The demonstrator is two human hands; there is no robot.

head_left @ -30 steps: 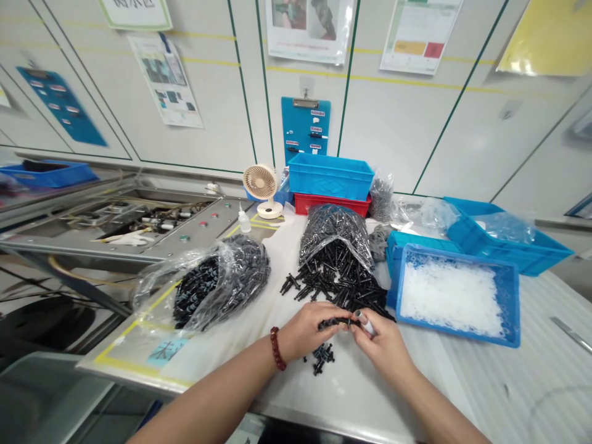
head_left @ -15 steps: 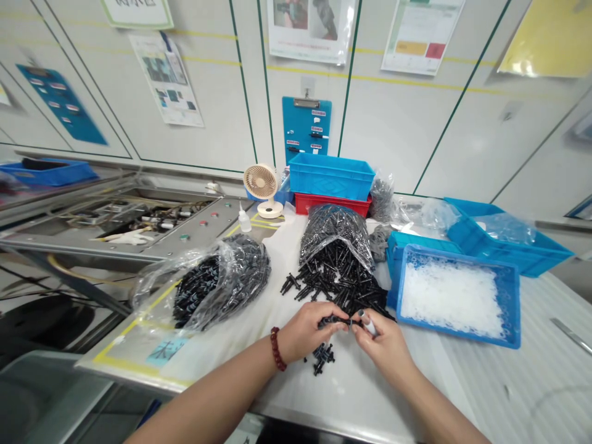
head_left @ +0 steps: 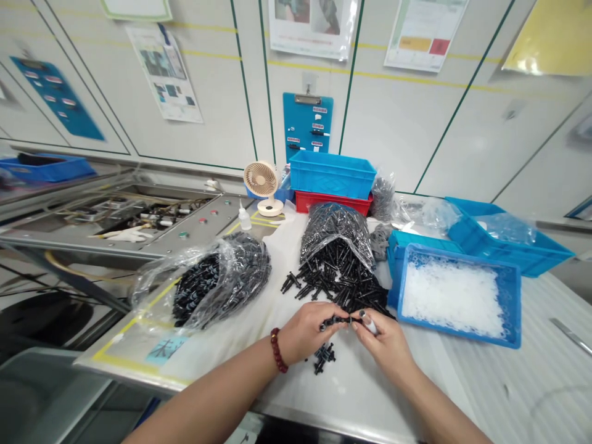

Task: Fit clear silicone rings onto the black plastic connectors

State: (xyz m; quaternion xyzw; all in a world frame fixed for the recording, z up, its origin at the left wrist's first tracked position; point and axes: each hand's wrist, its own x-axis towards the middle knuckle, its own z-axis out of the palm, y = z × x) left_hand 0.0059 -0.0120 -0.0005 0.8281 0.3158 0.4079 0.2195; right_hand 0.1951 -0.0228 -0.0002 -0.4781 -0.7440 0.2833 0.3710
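Note:
My left hand [head_left: 306,332] is closed around slim black plastic parts [head_left: 333,321], held roughly level above the table. Thumb and forefinger of my right hand [head_left: 391,342] pinch at the right end of a part, where the two hands meet. A white pen-like tool with a grey tip [head_left: 369,322] is tucked in my right hand. Whatever lies between the right fingertips is too small to make out. Just below my hands lies a small cluster of black parts [head_left: 324,356]. Behind them, a heap of similar parts [head_left: 345,280] spills from a clear bag [head_left: 340,219].
Right of my hands, a tilted blue tray [head_left: 511,308] holds many small white translucent rings [head_left: 451,299]. Another open bag of black parts [head_left: 222,280] lies left. Behind stand a fan [head_left: 261,180], a dropper bottle [head_left: 244,219] and stacked blue [head_left: 330,176] and red bins [head_left: 308,202].
My hands stay together in nearly the same spot, with only a slight shift of the fingers and the held parts. The view has tilted very slightly.

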